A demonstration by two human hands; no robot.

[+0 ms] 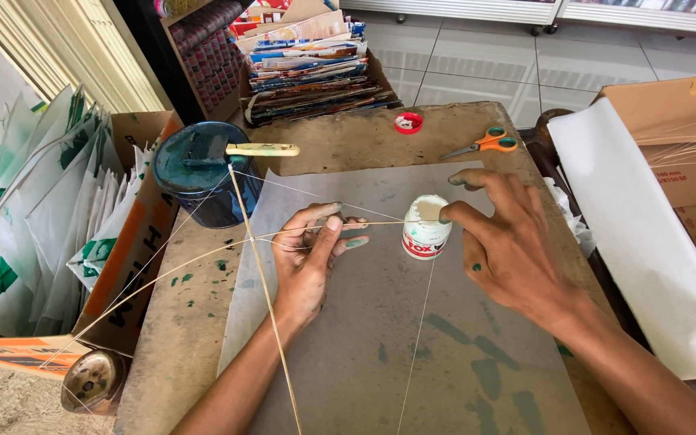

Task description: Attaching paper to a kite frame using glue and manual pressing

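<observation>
I am watching the thin bamboo sticks (263,274) crossing over the grey paper sheet (412,338), one running long and nearly upright in the view, the other bowing across it from the lower left. My left hand (309,258) is pinching that crossing between thumb and fingers, with fine white thread (316,193) stretching away from the spot toward the upper left and down across the sheet. The fingertips are carrying green smudges.

Just beside it, my right hand (509,242) is hovering with fingers spread and loose, grasping nothing; its index fingertip is dipping at the open mouth of the small white glue jar (426,228), which is standing upright on the sheet between the two hands.

The sheet is lying on a worn wooden table (179,338) (speckled with green paint). At the table's far edge a red lid (408,122) and orange-handled scissors (481,143) are lying well apart from my hands. To the left a dark paint can (199,173) is standing with a brush (259,150) resting across its top. A cardboard box of white-and-green folded paper (50,201) is sitting further left, and a stack of magazines (312,64) behind the table.
</observation>
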